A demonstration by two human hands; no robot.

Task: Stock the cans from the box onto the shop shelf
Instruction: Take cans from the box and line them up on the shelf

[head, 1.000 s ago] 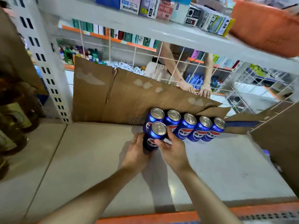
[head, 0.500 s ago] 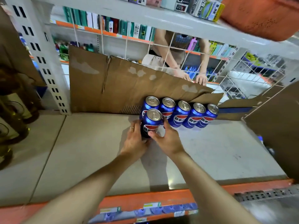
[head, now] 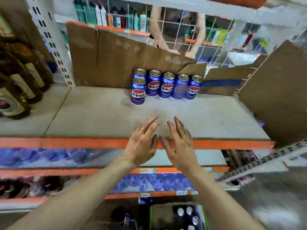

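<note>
Both hands have let go of the front can [head: 138, 90], which now stands alone at 9 o'clock of the back row [head: 167, 84] on the shelf [head: 99, 117]. The left hand [head: 141, 143] and right hand [head: 180, 145] hang open and empty, drawn back toward 6 o'clock. That placement looks done; the box [head: 186, 216] below still holds cans.

Both forearms reach fwd, bare, converging toward centre. L hand [head: 141, 143] palm down, fingers straight & spread, ring on one finger, holding nothing. R hand [head: 180, 145] just beside it, fingers extended, relaxed, also empty. Thumbs nearly touching.
</note>
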